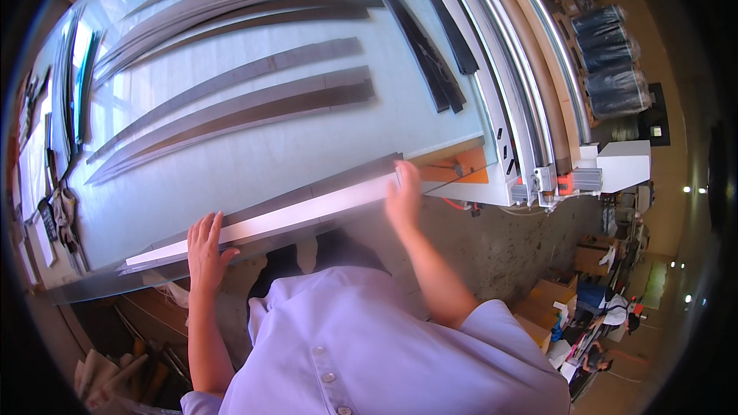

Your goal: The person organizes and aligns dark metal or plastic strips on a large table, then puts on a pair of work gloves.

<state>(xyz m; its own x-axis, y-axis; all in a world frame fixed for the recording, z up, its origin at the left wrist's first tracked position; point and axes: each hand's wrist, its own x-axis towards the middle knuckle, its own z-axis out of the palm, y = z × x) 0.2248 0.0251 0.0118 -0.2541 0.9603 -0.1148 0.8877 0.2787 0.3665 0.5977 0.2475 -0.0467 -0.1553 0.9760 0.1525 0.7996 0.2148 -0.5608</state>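
A long white strip point(307, 205) lies along the near edge of a glass-topped table point(254, 169), slanting up to the right. Dark grey strip material point(315, 187) shows along its far side. My left hand point(205, 252) rests across the white strip toward its left end, fingers stretched out and thumb apart at the near edge. At the other end, my right hand point(403, 196) has its fingers closed around the strip's tip. Exactly how the right fingertips grip is partly hidden.
Several dark grey strips point(254, 111) lie across the tabletop, with black strips point(419, 38) at the far right. A machine with long rollers point(530, 61) borders the right side. Wrapped black rolls point(615, 61) stand beyond it. Other people point(596, 357) are at the lower right.
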